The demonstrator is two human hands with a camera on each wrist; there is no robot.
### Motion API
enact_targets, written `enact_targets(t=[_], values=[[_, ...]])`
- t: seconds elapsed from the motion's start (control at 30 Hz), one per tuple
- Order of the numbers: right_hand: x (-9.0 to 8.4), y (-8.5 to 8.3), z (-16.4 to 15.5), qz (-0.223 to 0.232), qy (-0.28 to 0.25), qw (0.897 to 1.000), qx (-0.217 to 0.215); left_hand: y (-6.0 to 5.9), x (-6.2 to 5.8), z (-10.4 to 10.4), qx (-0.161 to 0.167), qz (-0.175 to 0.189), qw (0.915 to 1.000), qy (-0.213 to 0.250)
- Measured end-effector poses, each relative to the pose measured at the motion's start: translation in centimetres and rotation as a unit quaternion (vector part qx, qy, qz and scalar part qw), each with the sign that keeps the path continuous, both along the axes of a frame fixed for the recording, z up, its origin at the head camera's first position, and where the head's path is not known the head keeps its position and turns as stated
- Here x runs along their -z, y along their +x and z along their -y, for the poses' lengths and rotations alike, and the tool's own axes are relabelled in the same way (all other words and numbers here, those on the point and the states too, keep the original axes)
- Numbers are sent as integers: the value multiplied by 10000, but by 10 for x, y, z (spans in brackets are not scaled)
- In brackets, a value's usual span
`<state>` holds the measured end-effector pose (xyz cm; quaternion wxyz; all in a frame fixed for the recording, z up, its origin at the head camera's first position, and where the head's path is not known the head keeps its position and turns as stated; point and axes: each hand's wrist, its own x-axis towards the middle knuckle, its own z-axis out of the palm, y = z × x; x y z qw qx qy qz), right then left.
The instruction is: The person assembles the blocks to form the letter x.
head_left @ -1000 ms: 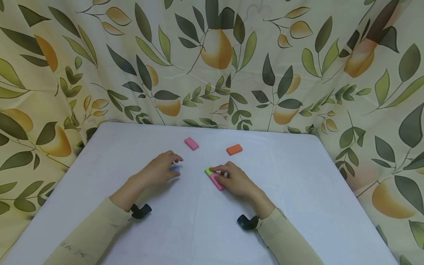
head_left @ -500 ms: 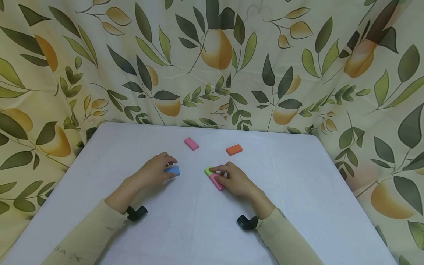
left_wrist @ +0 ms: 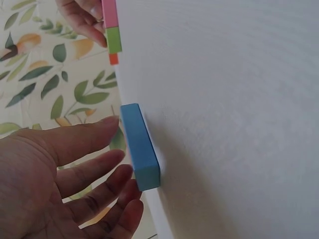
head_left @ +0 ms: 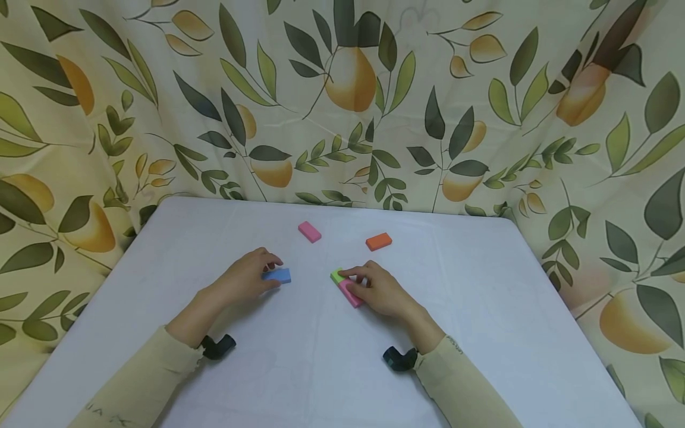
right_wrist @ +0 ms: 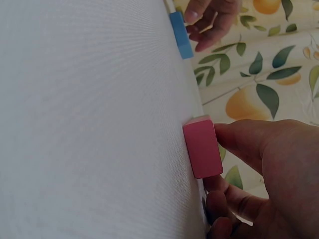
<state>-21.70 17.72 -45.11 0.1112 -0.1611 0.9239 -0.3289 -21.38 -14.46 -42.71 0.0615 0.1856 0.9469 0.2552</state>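
A blue block [head_left: 279,276] lies flat on the white table [head_left: 481,309]. My left hand [head_left: 269,271] is just left of it, fingers relaxed and spread; in the left wrist view the fingers [left_wrist: 99,169] reach to the blue block [left_wrist: 140,148] without gripping it. My right hand [head_left: 356,280] rests on a pink block [head_left: 351,295] that butts against a green block [head_left: 336,276]. In the right wrist view the thumb [right_wrist: 244,139] and curled fingers pinch the pink block [right_wrist: 202,148]. The green block [left_wrist: 113,40] and pink block [left_wrist: 109,13] show at the top of the left wrist view.
A second pink block [head_left: 309,231] and an orange block [head_left: 379,241] lie farther back on the table. A leaf-and-pear patterned curtain [head_left: 342,101] hangs behind and around the table. Black wrist-worn cameras [head_left: 216,346] sit at both cuffs.
My left hand has drawn back toward the near left, uncovering most of the blue block, which stays put. The right hand and its blocks have not moved.
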Motion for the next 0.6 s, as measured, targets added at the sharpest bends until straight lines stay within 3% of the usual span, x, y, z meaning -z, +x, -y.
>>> enact_targets(t=[0.6], values=[[-1,0,-1,5,0,10000,-34,4,3,3,-20,-194,9998,57]])
